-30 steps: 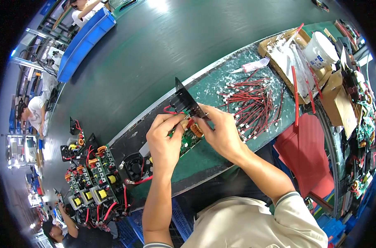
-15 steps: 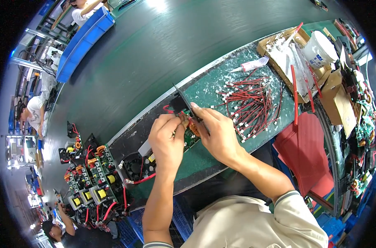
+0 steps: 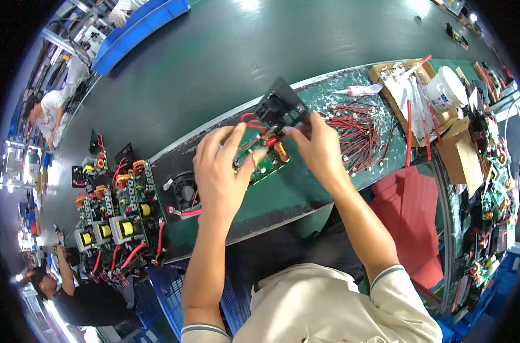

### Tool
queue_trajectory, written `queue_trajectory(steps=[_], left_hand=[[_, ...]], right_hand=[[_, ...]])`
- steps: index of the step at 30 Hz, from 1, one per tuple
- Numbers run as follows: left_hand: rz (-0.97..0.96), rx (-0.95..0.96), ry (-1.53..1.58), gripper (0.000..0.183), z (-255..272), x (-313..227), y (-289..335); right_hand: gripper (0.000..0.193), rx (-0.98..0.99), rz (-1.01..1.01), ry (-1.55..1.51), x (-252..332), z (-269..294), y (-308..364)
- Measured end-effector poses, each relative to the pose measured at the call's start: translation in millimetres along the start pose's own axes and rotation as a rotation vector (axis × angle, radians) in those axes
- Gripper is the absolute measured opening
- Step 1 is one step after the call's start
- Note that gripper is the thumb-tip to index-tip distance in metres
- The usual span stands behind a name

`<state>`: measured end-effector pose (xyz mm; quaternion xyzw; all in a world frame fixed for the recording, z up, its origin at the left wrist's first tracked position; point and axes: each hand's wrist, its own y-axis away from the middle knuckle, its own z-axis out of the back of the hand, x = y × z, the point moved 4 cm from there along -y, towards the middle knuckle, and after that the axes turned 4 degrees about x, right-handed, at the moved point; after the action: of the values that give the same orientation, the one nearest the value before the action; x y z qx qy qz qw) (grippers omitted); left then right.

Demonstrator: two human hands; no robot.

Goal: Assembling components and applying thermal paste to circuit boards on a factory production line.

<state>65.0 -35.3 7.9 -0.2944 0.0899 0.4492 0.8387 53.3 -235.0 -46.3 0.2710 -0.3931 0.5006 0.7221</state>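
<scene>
A green circuit board (image 3: 264,169) with a copper-wound coil (image 3: 281,152) and red wires lies on the bench in front of me. Over its left part is my left hand (image 3: 217,171), its fingers apart and thumb stretched across the board. My right hand (image 3: 317,150) grips the lower right edge of a black panel (image 3: 284,103) between thumb and fingers. This panel stands tilted at the board's far end, with black sockets on its face and red wires running from it. Left of my left hand sits a black fan (image 3: 185,188) beside a red cable.
Several assembled boards (image 3: 117,211) crowd the left end. Red-and-black wire leads (image 3: 360,134) lie to the right, near a tube (image 3: 360,90), a cardboard box (image 3: 380,74) and a white bucket (image 3: 446,91). A dark belt (image 3: 225,63) runs beyond the bench; co-workers are at the left.
The black panel has turned from nearly edge-on to showing its face. My left hand has moved off the panel's base and its fingers have spread. My view has shifted slightly.
</scene>
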Motion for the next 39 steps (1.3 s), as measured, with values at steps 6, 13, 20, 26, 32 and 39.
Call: queue_trajectory(steps=[6, 13, 20, 26, 32, 39], left_hand=[[0.093, 0.068, -0.35, 0.106, -21, 15, 64], [-0.053, 0.045, -0.281, 0.086, -19, 52, 57], [0.003, 0.242, -0.294, 0.081, -15, 32, 50], [-0.062, 0.138, -0.327, 0.081, -25, 35, 48], [-0.003, 0.098, -0.426, 0.089, -30, 38, 45], [-0.029, 0.156, -0.495, 0.088, -32, 39, 44]], right_hand=[[0.036, 0.201, 0.023, -0.193, -13, -12, 22], [0.059, 0.23, -0.253, 0.044, -22, 18, 24], [0.051, 0.092, 0.558, 0.118, 10, -3, 65], [0.069, 0.184, 0.694, 0.26, 2, -29, 42], [0.062, 0.279, 0.703, 0.191, 2, -27, 29], [0.059, 0.331, 0.642, 0.16, 0, -29, 24]])
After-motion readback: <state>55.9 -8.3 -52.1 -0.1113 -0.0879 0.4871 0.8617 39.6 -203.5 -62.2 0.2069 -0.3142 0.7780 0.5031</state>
